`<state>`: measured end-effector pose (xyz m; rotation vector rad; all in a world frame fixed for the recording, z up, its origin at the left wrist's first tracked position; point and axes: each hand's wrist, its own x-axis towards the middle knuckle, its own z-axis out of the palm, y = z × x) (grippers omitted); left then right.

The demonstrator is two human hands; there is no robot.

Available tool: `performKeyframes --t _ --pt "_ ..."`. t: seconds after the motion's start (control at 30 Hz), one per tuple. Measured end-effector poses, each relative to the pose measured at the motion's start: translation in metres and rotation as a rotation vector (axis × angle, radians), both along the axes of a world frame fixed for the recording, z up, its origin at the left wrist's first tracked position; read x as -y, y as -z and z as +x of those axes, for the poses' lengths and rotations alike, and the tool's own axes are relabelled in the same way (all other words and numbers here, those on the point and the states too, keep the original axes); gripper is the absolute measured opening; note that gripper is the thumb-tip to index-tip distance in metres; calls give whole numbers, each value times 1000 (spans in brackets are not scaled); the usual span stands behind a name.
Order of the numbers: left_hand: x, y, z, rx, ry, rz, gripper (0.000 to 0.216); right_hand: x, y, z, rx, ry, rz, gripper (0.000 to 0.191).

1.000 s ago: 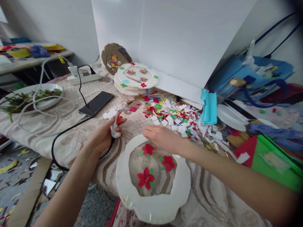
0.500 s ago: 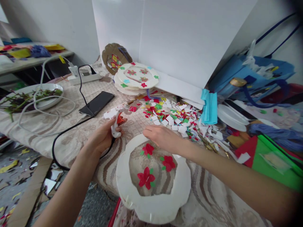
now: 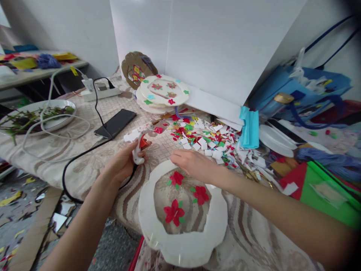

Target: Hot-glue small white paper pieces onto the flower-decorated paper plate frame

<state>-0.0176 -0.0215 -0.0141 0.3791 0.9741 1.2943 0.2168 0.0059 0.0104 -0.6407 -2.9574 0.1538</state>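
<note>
My left hand point(image 3: 120, 165) grips a white glue gun point(image 3: 138, 146) with an orange trigger, its black cord point(image 3: 76, 158) trailing left across the cloth. My right hand point(image 3: 194, 165) rests palm down on the far rim of a white paper-plate ring point(image 3: 183, 241) lying at the table's near edge. Three red paper flowers point(image 3: 174, 212) with small green leaves sit inside the ring's clear centre. Just beyond my right hand lies a heap of small coloured and white paper scraps point(image 3: 214, 143).
A stack of decorated plates point(image 3: 162, 94) stands against a white board point(image 3: 208, 45) at the back. A black phone point(image 3: 115, 122), a power strip point(image 3: 98, 92), and a dish of greens point(image 3: 36, 116) lie to the left. Blue bags point(image 3: 299, 94), plain plates point(image 3: 275, 139) and coloured paper sheets point(image 3: 321, 188) crowd the right.
</note>
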Motion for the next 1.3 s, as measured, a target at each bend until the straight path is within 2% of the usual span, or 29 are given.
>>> performKeyframes --t 0.6,1.3 --pt "0 1 -1 -2 0 -2 14 1 1 0 -3 1 14 25" --pt "1 -6 3 -15 -7 -19 12 1 0 0 12 -8 26 22"
